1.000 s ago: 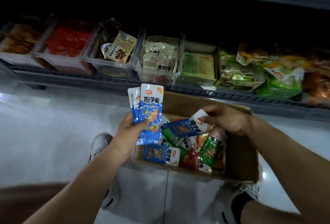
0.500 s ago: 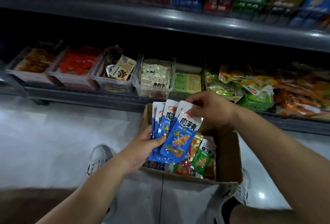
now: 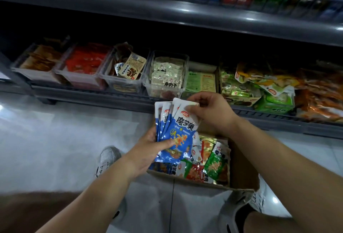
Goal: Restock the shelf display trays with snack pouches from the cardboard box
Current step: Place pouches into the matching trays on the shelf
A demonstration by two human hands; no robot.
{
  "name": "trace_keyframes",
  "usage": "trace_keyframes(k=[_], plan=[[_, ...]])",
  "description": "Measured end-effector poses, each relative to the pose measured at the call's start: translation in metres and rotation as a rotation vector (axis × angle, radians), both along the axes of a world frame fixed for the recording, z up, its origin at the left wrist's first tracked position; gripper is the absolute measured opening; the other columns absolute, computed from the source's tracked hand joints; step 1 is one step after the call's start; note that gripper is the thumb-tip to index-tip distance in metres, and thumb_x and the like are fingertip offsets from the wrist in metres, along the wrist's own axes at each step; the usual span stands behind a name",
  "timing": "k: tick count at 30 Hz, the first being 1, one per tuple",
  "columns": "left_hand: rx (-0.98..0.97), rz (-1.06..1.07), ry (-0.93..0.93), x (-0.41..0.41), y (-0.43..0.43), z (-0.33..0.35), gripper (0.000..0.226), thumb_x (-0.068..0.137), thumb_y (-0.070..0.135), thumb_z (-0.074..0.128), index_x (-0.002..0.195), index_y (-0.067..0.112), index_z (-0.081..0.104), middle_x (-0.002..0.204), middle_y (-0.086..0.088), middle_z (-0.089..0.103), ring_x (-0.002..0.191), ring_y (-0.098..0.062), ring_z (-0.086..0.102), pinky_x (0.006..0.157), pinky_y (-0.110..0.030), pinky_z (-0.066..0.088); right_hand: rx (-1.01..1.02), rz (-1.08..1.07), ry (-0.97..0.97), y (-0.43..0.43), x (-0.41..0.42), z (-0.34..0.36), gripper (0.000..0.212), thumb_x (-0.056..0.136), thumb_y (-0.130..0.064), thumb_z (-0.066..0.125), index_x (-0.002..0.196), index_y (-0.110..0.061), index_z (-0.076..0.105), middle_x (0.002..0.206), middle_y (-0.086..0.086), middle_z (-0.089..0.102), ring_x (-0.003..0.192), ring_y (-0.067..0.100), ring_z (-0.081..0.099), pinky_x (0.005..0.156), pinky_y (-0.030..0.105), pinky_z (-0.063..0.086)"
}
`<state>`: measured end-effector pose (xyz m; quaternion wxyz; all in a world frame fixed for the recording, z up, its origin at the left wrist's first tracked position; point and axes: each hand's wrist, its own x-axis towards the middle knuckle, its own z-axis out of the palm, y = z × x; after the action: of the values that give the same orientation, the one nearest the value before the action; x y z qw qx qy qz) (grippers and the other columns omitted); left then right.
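Observation:
A fanned stack of blue-and-white snack pouches (image 3: 176,132) is held above the cardboard box (image 3: 241,177) on the floor. My left hand (image 3: 148,149) grips the stack from below, thumb across the front pouch. My right hand (image 3: 209,110) pinches the top edge of the front pouch. Inside the box lie more pouches, green (image 3: 216,166), red and blue. The low shelf behind carries clear display trays (image 3: 163,91) with pale, brown and red snack packs.
An upper shelf edge (image 3: 185,15) juts out above the trays, with boxed goods on it. Loose green and orange bags (image 3: 269,91) fill the low shelf's right end. My shoes (image 3: 107,156) stand on the pale tiled floor beside the box.
My right hand lifted a blue pouch out of the box and brought it onto the stack in my left hand. The view tilted up, so the upper shelf shows.

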<state>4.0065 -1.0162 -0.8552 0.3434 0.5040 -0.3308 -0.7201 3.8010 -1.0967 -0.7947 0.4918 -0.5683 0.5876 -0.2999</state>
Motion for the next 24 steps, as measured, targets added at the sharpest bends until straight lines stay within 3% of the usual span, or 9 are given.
trace_keyframes(k=[3, 5, 7, 9, 12, 17, 20, 24], plan=[[0.019, 0.123, -0.039, 0.018, -0.006, -0.009, 0.040, 0.092, -0.007, 0.065, 0.127, 0.010, 0.061, 0.111, -0.013, 0.077, 0.105, -0.039, 0.073, 0.083, -0.048, 0.062, 0.089, -0.236, -0.203, -0.002, 0.001, -0.026, 0.010, 0.093, -0.022, 0.070, 0.091, -0.013, 0.072, 0.087, 0.007, 0.073, 0.075, 0.017, 0.069, 0.069, 0.031, 0.059], [0.025, 0.188, -0.026, 0.031, -0.010, -0.014, 0.038, 0.094, -0.008, 0.060, 0.127, 0.010, 0.062, 0.113, -0.015, 0.077, 0.100, -0.036, 0.075, 0.073, -0.044, 0.065, 0.222, -0.304, -0.215, 0.001, -0.004, -0.058, 0.017, 0.097, -0.024, 0.065, 0.091, -0.010, 0.071, 0.086, 0.012, 0.070, 0.071, 0.021, 0.067, 0.065, 0.033, 0.057], [0.031, 0.259, -0.034, 0.040, -0.013, -0.020, 0.036, 0.094, -0.009, 0.059, 0.124, 0.009, 0.063, 0.111, -0.015, 0.077, 0.093, -0.033, 0.076, 0.071, -0.042, 0.065, 0.381, -0.163, -0.064, 0.011, -0.012, -0.100, 0.014, 0.099, -0.018, 0.061, 0.094, -0.010, 0.071, 0.090, 0.014, 0.072, 0.069, 0.019, 0.067, 0.061, 0.030, 0.057], [0.016, 0.282, -0.060, 0.044, -0.015, -0.026, 0.038, 0.090, -0.006, 0.066, 0.126, 0.007, 0.062, 0.113, -0.017, 0.076, 0.098, -0.036, 0.075, 0.079, -0.045, 0.064, 0.506, 0.063, 0.174, 0.025, -0.018, -0.145, 0.010, 0.097, -0.015, 0.064, 0.099, -0.013, 0.073, 0.091, 0.006, 0.073, 0.070, 0.015, 0.066, 0.059, 0.025, 0.056], [0.030, 0.291, -0.084, 0.044, -0.018, -0.036, 0.040, 0.088, -0.003, 0.069, 0.125, 0.010, 0.061, 0.116, -0.015, 0.076, 0.104, -0.036, 0.074, 0.085, -0.047, 0.063, 0.521, 0.345, 0.462, 0.043, -0.022, -0.195, 0.024, 0.094, -0.026, 0.068, 0.117, -0.018, 0.071, 0.099, -0.003, 0.071, 0.074, 0.010, 0.067, 0.060, 0.014, 0.054], [0.033, 0.270, -0.106, 0.040, -0.024, -0.046, 0.032, 0.093, -0.005, 0.062, 0.118, 0.015, 0.063, 0.110, -0.008, 0.078, 0.099, -0.030, 0.076, 0.075, -0.038, 0.063, 0.584, 0.264, 0.375, 0.059, -0.014, -0.227, 0.033, 0.090, -0.025, 0.073, 0.121, -0.017, 0.066, 0.112, 0.002, 0.070, 0.094, 0.018, 0.069, 0.083, 0.037, 0.060], [0.034, 0.246, -0.113, 0.038, -0.028, -0.051, 0.030, 0.097, -0.004, 0.058, 0.121, 0.015, 0.062, 0.111, -0.008, 0.078, 0.100, -0.030, 0.076, 0.073, -0.035, 0.063, 0.583, 0.312, 0.368, 0.061, -0.009, -0.234, 0.020, 0.095, -0.020, 0.067, 0.114, -0.015, 0.069, 0.096, -0.004, 0.070, 0.088, 0.010, 0.067, 0.082, 0.032, 0.058], [0.039, 0.234, -0.115, 0.035, -0.030, -0.053, 0.031, 0.099, -0.001, 0.057, 0.124, 0.016, 0.061, 0.113, -0.007, 0.077, 0.100, -0.029, 0.076, 0.073, -0.035, 0.063, 0.558, 0.365, 0.424, 0.063, -0.005, -0.239, 0.018, 0.096, -0.023, 0.064, 0.111, -0.015, 0.070, 0.108, 0.006, 0.072, 0.089, 0.013, 0.065, 0.082, 0.031, 0.056]])
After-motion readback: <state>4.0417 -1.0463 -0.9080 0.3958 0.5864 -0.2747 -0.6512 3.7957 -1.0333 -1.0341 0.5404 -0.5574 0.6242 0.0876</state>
